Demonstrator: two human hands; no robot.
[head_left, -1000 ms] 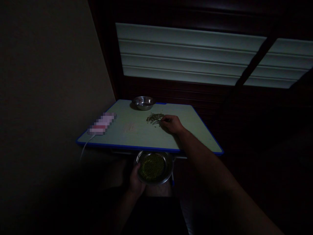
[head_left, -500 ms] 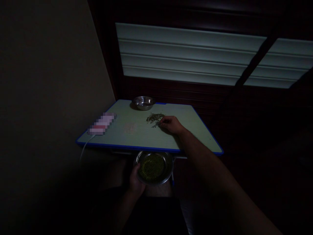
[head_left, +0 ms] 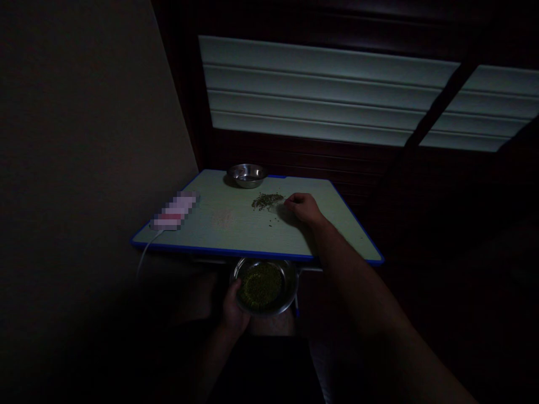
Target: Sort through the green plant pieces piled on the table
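My left hand (head_left: 234, 310) grips the left rim of a metal bowl (head_left: 292, 297) below the table's front edge, thumb over the rim. Small green beans or grains (head_left: 263, 285) fill much of that bowl. Over the table, my right hand (head_left: 304, 209) is closed in a pinch on a thin, pale, see-through piece (head_left: 274, 207), whose kind I cannot make out. It reaches the right side of a loose pile of small dark green and brown grains (head_left: 266, 200). A few stray grains lie nearer to me.
The pale table (head_left: 202, 235) has a blue edge. A second metal bowl (head_left: 247, 183) stands at its back. A pixelated pink phone-like object (head_left: 174, 212) lies at the left, with a white cable (head_left: 144, 253) hanging down. A wall and dark wooden panelling stand close behind.
My right hand first drew slightly towards me, then moved up and right, off the near side of the pile. Several grains now lie apart in front of it. My left hand stays put.
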